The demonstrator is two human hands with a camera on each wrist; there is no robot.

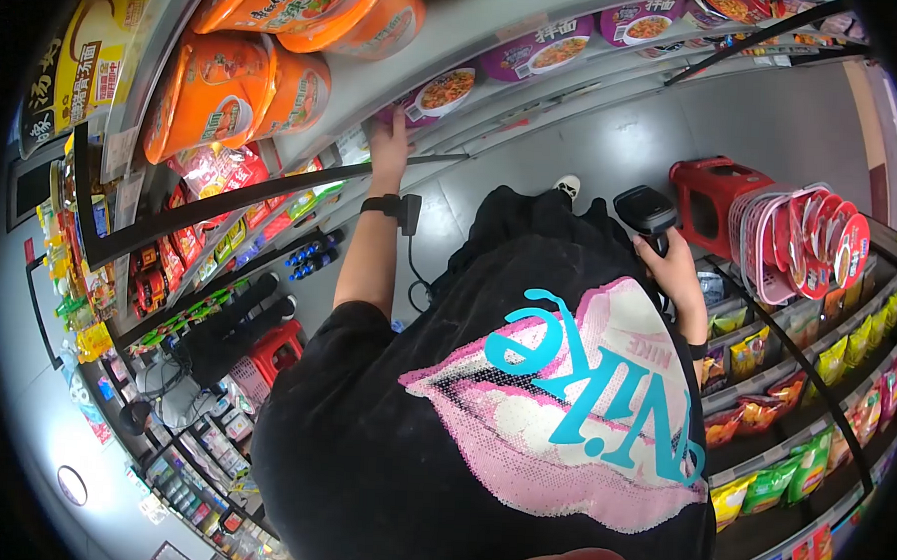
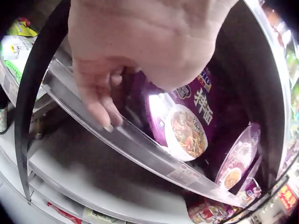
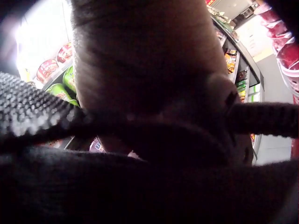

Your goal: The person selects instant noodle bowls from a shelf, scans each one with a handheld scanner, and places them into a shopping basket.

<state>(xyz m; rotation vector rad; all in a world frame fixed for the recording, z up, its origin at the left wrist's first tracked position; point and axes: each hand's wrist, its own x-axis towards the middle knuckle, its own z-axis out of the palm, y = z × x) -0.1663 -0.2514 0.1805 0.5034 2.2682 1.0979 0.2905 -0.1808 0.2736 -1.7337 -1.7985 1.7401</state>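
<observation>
My left hand (image 1: 389, 152) reaches to the shelf at a purple noodle bowl (image 1: 445, 92), overlapping its left end. In the left wrist view, the left hand (image 2: 145, 46) is over that purple bowl (image 2: 187, 130), whose front shows a picture of noodles. Its fingertips hang close to the clear shelf-edge strip (image 2: 135, 154); the thumb is hidden. Low on the other side, my right hand (image 1: 677, 270) grips a black barcode scanner (image 1: 647, 211) by its handle, head upward. In the right wrist view, the dark wrist (image 3: 149, 60) and fabric hide the scanner.
More purple bowls (image 1: 538, 56) line the same shelf. Orange noodle tubs (image 1: 212, 90) stand upper left, beside a black frame bar (image 1: 222, 195). A red stool (image 1: 717, 197) and a pink basket (image 1: 760, 244) of red-lidded tubs stand right, near snack shelves (image 1: 763, 414).
</observation>
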